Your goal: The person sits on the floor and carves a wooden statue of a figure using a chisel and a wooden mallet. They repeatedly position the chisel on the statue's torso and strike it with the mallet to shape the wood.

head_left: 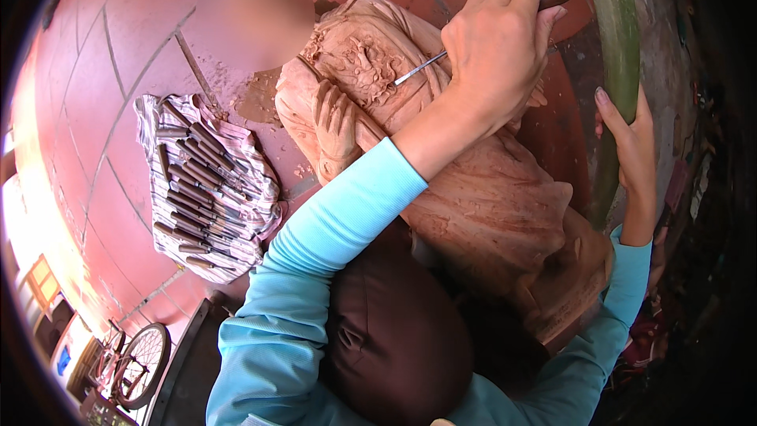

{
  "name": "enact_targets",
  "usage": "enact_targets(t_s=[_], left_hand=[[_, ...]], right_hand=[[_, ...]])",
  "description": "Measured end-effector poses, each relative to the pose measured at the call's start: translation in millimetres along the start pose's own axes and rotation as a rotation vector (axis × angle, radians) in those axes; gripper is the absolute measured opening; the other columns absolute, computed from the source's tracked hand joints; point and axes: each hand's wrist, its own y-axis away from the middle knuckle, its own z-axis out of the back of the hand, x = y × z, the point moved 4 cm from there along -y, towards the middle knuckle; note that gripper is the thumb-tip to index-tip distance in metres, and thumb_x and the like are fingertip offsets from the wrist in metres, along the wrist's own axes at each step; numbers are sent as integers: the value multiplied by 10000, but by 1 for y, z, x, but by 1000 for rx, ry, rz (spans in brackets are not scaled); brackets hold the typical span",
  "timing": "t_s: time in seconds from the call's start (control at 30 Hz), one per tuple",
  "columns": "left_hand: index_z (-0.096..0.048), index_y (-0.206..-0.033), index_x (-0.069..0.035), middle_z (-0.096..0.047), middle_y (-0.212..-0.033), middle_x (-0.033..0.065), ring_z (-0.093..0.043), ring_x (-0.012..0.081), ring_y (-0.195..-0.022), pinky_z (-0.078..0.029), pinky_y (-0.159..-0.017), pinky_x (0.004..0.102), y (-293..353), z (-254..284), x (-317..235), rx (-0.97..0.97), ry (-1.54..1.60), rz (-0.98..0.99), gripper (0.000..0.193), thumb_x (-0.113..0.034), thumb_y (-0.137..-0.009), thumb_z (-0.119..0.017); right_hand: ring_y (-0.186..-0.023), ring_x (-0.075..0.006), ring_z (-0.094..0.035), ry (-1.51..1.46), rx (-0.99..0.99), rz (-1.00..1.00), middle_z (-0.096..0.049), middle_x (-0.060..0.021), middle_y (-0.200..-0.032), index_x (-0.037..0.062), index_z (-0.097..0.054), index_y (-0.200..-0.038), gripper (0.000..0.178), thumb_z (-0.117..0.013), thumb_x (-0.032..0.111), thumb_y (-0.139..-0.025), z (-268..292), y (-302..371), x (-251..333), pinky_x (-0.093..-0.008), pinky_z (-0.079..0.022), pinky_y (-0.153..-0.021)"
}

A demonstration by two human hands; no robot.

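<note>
A reddish-brown wooden statue (489,197) of a robed figure lies in front of me, with a carved hand on its chest. My left hand (501,43) is closed around the dark wooden handle of a carving chisel (422,67). The thin metal blade points down and left, its tip at the rough, deeply cut relief (367,71) on the statue's chest. On the right, my right hand (632,138) grips a long greenish wooden club (615,39), which stands nearly upright. The club is apart from the chisel handle.
Left of the statue, a striped cloth (150,130) holds several dark-handled carving tools (197,189). Wood chips (225,106) lie on the red tiled floor (102,166) near the statue. A bicycle (142,367) stands at the lower left. A grey slab-like edge (658,47) runs along the right.
</note>
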Motion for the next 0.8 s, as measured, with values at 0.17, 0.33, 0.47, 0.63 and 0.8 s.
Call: enact_targets(t_s=[0.17, 0.33, 0.47, 0.63, 0.8], left_hand=[[-657, -1007, -70, -620, -832, 88, -619, 280, -767, -492, -629, 409, -7, -1, 13, 3, -54, 39, 222, -211, -839, -698], [-653, -1006, -46, -620, -835, 100, -618, 291, -783, -493, -639, 413, -4, -2, 14, 42, -37, 31, 217, -179, -839, -694], [-642, -1060, -72, -634, -895, 101, -628, 290, -824, -504, -683, 400, -8, 2, 11, 75, -68, 52, 223, -184, -868, -666], [-633, -1139, -111, -659, -969, 113, -652, 293, -870, -523, -758, 391, -13, 10, 11, 145, -52, 38, 219, -195, -940, -599], [-639, -1016, -61, -596, -808, 74, -609, 253, -750, -499, -607, 376, -3, 8, -4, -5, -128, -190, 253, -181, -801, -698]], right_hand=[[-722, -56, -524, 119, 40, 152, -586, 4, -925, 53, -512, -1348, 519, -699, 120, -868, -6, -14, 4, -220, -441, -598], [-729, -54, -510, 65, 62, -65, -601, 14, -984, 49, -432, -1430, 615, -686, 65, -869, -3, -22, -1, -219, -420, -583], [-775, -51, -522, 122, 117, 36, -595, 4, -1101, 53, -410, -1454, 662, -694, 67, -856, -11, -19, -2, -219, -444, -593], [-744, -30, -506, 68, 133, -3, -582, 33, -1008, 62, -407, -1449, 656, -709, 71, -866, -20, -16, 4, -204, -415, -570], [-752, -39, -519, 52, 109, 45, -587, 24, -1005, 68, -423, -1442, 651, -716, 84, -860, -19, -15, 2, -206, -426, -582]])
